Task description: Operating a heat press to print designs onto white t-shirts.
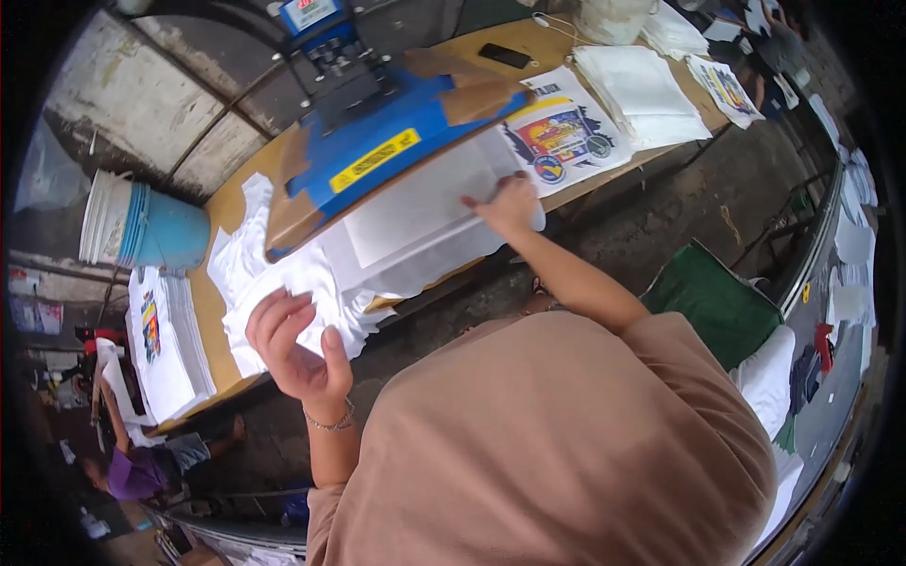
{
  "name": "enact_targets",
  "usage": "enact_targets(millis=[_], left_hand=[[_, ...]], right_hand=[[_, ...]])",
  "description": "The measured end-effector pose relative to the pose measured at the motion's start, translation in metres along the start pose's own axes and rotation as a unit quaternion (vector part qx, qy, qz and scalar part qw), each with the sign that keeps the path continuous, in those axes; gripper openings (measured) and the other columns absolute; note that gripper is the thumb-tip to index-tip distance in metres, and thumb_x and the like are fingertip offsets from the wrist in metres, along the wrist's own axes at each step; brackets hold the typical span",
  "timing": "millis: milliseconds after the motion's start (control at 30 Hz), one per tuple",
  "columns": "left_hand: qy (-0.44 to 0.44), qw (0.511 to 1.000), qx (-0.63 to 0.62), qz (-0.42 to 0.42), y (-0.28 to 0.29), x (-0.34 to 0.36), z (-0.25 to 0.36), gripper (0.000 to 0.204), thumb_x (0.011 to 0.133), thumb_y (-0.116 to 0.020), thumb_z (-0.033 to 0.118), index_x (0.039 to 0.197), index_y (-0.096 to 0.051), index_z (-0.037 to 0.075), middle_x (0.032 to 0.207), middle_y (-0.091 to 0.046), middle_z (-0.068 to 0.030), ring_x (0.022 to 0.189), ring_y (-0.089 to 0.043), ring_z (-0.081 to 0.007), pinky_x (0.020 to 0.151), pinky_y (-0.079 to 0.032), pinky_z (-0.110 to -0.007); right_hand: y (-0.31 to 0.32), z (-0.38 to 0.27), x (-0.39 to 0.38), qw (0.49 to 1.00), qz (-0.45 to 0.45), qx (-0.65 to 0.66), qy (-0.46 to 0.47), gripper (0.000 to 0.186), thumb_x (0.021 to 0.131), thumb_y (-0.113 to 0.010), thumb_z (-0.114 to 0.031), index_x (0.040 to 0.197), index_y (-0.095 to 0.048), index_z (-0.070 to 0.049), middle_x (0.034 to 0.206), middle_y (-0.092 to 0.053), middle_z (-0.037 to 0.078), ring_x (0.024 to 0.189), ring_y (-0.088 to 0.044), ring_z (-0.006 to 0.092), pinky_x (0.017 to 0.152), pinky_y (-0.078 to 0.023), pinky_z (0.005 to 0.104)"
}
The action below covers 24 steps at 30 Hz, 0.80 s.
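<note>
A heat press with a blue upper plate [354,156], edged with brown paper, stands raised over a white shirt [429,259] laid on its bed. On the shirt lies a pale rectangular sheet [406,212]. My right hand [510,203] rests at the right end of that sheet, thumb and fingers apart, beside a colourfully printed sheet [566,141]. Raised in front of the crumpled white cloth [311,278], my left hand [300,349] is empty, its fingers loosely curled and apart from the thumb. A bracelet circles the left wrist.
Blank white sheets [642,94] are piled at the table's right, near a black phone [505,56]. Left are stacked printed white shirts [170,344] and a blue bucket [170,226]. A green cloth [713,302] hangs behind my right arm. Another person [142,472] is at lower left.
</note>
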<state>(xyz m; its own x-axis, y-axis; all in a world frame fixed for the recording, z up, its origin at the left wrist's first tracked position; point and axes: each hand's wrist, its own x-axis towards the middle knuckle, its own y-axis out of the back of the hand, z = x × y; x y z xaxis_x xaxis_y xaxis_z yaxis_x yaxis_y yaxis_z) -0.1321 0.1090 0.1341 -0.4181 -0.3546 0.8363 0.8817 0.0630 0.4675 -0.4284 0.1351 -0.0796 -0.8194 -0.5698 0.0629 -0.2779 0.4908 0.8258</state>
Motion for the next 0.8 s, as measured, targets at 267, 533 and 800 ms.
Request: enact_targets(millis=[267, 533, 800], left_hand=[[0.062, 0.997, 0.0, 0.038, -0.057, 0.003, 0.034, 0.016, 0.083, -0.057, 0.012, 0.094, -0.055, 0.001, 0.094, -0.058, -0.0132, 0.093, -0.054, -0.0295, 0.086, -0.041, -0.04], [0.17, 0.985, 0.039, 0.002, -0.188, 0.017, 0.104, 0.013, 0.084, -0.055, 0.004, 0.097, -0.055, 0.0, 0.095, -0.058, -0.0135, 0.092, -0.053, -0.0277, 0.085, -0.042, -0.038], [0.233, 0.96, 0.098, -0.119, -0.285, 0.04, 0.151, 0.017, 0.079, -0.06, 0.0, 0.096, -0.056, 0.001, 0.095, -0.058, -0.0126, 0.091, -0.054, -0.0286, 0.084, -0.041, -0.037]], right_hand=[[0.023, 0.02, 0.097, 0.804, -0.026, 0.583, -0.118, 0.04, 0.078, -0.06, -0.008, 0.115, -0.048, 0.004, 0.074, -0.059, 0.009, 0.055, -0.057, 0.0157, 0.041, -0.04, 0.0267], [0.133, 0.282, 0.322, 0.786, 0.1, 0.588, -0.162, 0.038, 0.071, -0.053, 0.0, 0.109, -0.054, 0.006, 0.078, -0.059, 0.01, 0.055, -0.054, 0.0182, 0.043, -0.042, 0.0305], [0.166, 0.522, 0.468, 0.798, 0.189, 0.474, -0.321, 0.014, 0.08, -0.044, 0.003, 0.091, -0.049, 0.01, 0.068, -0.054, 0.019, 0.059, -0.06, 0.0277, 0.038, -0.042, 0.0331]])
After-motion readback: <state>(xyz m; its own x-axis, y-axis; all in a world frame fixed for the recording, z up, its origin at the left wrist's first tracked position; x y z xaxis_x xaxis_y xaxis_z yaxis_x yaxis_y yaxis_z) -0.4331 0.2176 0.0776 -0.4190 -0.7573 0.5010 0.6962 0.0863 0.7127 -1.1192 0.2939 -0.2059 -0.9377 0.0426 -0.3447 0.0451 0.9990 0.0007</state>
